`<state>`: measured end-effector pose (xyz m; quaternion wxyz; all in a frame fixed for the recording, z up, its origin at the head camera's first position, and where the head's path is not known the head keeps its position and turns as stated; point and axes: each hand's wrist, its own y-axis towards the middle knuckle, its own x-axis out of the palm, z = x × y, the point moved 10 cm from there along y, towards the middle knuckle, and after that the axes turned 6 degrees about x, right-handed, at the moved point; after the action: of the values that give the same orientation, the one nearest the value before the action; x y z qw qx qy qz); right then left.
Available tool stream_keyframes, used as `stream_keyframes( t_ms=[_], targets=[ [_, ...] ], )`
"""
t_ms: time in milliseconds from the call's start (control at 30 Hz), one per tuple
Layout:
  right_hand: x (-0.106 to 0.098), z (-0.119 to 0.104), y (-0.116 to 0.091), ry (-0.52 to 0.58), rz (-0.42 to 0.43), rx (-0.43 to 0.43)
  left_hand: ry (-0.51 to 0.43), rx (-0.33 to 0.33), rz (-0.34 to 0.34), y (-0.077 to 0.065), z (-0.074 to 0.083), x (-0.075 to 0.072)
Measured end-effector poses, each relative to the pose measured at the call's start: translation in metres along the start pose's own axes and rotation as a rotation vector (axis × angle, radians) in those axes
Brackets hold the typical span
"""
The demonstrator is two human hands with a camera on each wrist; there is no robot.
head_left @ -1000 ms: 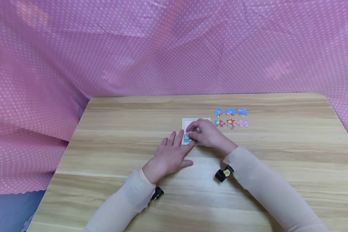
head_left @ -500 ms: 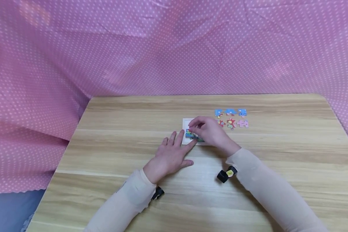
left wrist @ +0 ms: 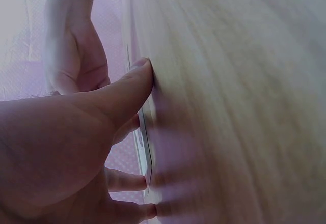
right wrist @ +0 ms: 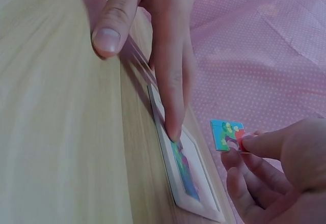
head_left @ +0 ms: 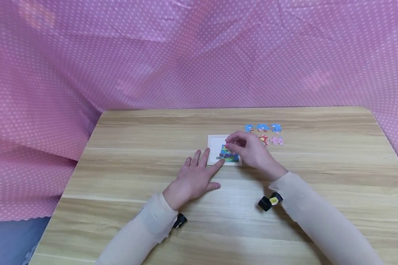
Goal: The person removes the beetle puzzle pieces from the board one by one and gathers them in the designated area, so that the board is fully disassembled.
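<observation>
Left hand (head_left: 194, 179) lying palm down on the table (head_left: 126, 176), fingers straight and spread forward, thumb out to the side, fingertips (right wrist: 170, 127) pressing flat at the near left corner. Left forearm in a beige sleeve (head_left: 142, 230), running back toward the near edge, with a small black wrist unit (head_left: 180, 221) on its underside. Right hand (head_left: 250, 149) raised a little, held forward and to the right of the left one, wrist slightly bent, thumb and forefinger closed together in a pinching grip, other fingers loosely curled beneath. Right forearm likewise sleeved, angling back to the right, carrying a black and yellow wrist unit (head_left: 270, 201).
</observation>
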<state>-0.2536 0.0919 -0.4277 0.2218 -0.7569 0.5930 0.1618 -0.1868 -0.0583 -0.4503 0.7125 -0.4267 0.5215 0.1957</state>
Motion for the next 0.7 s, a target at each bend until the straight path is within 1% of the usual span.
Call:
stream_keyframes(
  t_ms=[133,433,700],
  targets=[
    [-0.007,0.006,-0.005,0.003,0.000,0.017,0.007,0.000,-0.005,0.000,0.001,0.000],
    [-0.021,0.018,-0.016,0.027,0.022,-0.002,-0.001,0.001,0.002,-0.001,0.001,0.002],
    [-0.033,0.036,-0.022,0.007,0.027,0.055,-0.008,0.006,0.010,0.000,0.001,0.001]
  ],
)
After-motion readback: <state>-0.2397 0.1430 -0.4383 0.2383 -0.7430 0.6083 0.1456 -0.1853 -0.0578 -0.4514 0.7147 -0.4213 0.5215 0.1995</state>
